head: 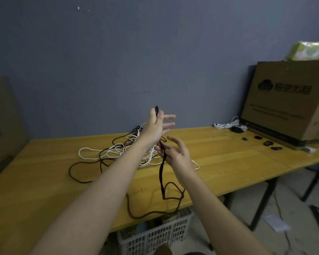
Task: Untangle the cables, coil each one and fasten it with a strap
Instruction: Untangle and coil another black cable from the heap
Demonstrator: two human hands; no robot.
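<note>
A thin dark braided cable (162, 173) is pinched at its top between thumb and forefinger of the raised left hand (157, 124), other fingers spread; it's draped down past the loosely spread right hand (175, 153) onto the yellow wooden table (228, 153); white cords (118, 150) are tangled behind

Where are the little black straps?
The small black straps lie on the right side of the yellow wooden table, just in front of the big brown cardboard box.
</note>
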